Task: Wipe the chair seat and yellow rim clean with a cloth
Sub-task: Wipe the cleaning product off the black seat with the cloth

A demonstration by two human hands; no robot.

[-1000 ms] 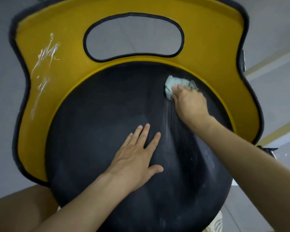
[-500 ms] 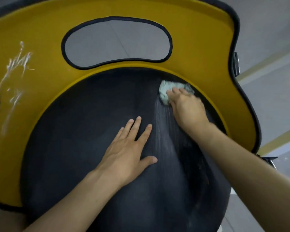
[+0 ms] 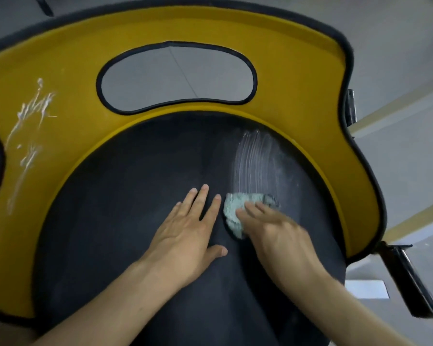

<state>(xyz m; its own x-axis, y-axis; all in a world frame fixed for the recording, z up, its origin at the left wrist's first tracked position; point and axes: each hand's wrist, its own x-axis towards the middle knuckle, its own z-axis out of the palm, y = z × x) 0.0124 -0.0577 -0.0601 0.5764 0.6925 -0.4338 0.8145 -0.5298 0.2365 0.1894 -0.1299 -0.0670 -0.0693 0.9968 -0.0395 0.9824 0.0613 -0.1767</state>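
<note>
Where the yellow rim (image 3: 60,61) bends round the left side of the chair, white smears (image 3: 28,136) run down it in thin lines. Further right, in the back part of the rim, there is 1 oval opening (image 3: 176,76) with a black edge. Below it lies the black seat (image 3: 105,233), enclosed by the rim on 3 sides. The left hand (image 3: 185,236) rests flat on the middle of the seat, with the fingers straight and a little spread and the thumb out to the right; it holds nothing. Just beside its fingertips, the pale green cloth (image 3: 233,216) lies crumpled on the seat. The right hand (image 3: 278,236) (a little blurred) presses down on the cloth with stretched fingers laid over it, not closed round it. Above the cloth, a patch of white streaks (image 3: 255,163) reaches up the seat toward the rim. At the far right a black bar (image 3: 410,280) sticks out below the rim, over the grey floor (image 3: 410,171).
</note>
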